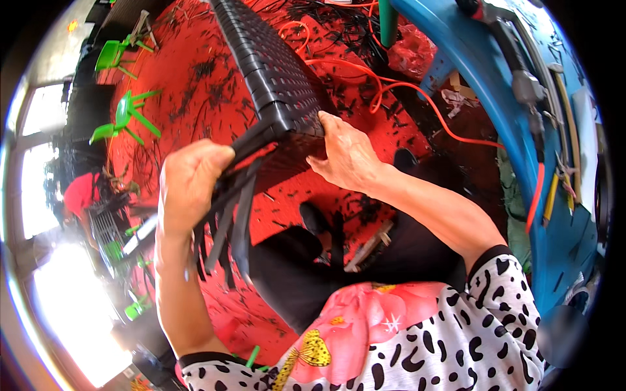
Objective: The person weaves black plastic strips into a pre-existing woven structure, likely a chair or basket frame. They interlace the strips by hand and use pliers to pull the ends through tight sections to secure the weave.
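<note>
A long black woven panel (270, 72) of flat strips runs from the top of the view down to its near corner at the middle. My left hand (189, 179) is closed around a bundle of loose black strips (228, 218) that hang from that corner. My right hand (345, 153) presses flat against the panel's near end, fingers on the woven edge. My knees in black trousers (293, 260) are below the panel.
Red floor (195, 85) is littered with black strip offcuts. An orange cable (391, 88) snakes across it. A blue workbench (521, 150) with tools stands at the right. Green plastic chairs (124, 114) are at the far left. A person in red (81, 195) works at the left.
</note>
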`<state>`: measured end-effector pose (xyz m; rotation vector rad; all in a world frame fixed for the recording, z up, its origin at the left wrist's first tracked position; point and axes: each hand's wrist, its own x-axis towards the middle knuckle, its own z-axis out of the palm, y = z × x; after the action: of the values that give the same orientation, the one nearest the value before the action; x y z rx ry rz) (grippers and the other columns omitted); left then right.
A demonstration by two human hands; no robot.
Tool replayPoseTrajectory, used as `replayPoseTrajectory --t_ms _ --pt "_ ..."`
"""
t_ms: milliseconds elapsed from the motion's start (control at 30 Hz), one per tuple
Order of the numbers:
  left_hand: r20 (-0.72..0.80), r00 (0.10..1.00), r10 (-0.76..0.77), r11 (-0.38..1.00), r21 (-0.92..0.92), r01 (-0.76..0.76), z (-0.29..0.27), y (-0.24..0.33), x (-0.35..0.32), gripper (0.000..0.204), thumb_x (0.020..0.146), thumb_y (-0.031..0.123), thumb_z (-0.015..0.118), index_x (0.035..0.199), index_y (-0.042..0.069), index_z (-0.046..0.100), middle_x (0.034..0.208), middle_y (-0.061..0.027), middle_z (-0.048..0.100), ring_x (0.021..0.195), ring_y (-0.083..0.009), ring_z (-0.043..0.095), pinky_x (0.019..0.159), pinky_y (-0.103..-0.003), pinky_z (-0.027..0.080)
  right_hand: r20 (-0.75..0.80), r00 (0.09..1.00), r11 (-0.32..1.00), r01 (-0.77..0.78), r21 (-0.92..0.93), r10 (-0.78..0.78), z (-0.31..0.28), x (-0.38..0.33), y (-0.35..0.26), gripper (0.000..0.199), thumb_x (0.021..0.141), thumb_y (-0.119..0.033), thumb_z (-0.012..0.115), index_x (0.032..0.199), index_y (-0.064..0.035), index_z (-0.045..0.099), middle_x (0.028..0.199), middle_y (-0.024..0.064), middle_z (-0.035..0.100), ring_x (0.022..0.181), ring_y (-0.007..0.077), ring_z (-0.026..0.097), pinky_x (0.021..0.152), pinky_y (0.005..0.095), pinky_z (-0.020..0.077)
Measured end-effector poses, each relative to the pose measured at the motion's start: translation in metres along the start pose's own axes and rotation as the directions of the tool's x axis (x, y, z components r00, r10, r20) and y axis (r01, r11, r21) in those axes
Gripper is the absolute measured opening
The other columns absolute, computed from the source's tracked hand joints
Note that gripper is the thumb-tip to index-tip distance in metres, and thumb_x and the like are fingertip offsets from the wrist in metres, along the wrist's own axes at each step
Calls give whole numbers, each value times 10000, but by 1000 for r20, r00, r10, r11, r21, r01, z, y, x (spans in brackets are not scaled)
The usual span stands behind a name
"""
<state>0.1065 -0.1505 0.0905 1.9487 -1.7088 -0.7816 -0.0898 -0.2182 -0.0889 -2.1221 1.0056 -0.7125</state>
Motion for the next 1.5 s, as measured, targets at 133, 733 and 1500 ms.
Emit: replayPoseTrajectory --t_ms 133,733,1500 --pt "54 998 -18 999 -45 20 1 -4 -38 372 937 279 618 734 -31 596 632 -17 471 601 -82 422 550 -276 353 60 998 998 38 -44 -36 3 -54 -26 677 756 -268 729 1204 122 405 1045 258 582 997 393 599 849 438 524" --pt "166 981 103 994 24 -109 7 -17 -147 398 910 293 645 690 -23 542 618 -15 419 592 -81 411 543 -296 360 289 937 974 152 169 -196 -14 -156 -65 449 775 -118 690 1147 51 501 1007 233 617 832 371 657 756 431 535" --pt "131 983 128 992 -15 -127 7 -22 -141 393 871 359 681 761 -18 674 586 -130 565 531 -188 508 559 -335 417 219 482 489 872 -29 -848 -79 -42 -124 645 701 -606 701 1039 -60 645 1078 78 614 1127 288 528 1026 427 336"
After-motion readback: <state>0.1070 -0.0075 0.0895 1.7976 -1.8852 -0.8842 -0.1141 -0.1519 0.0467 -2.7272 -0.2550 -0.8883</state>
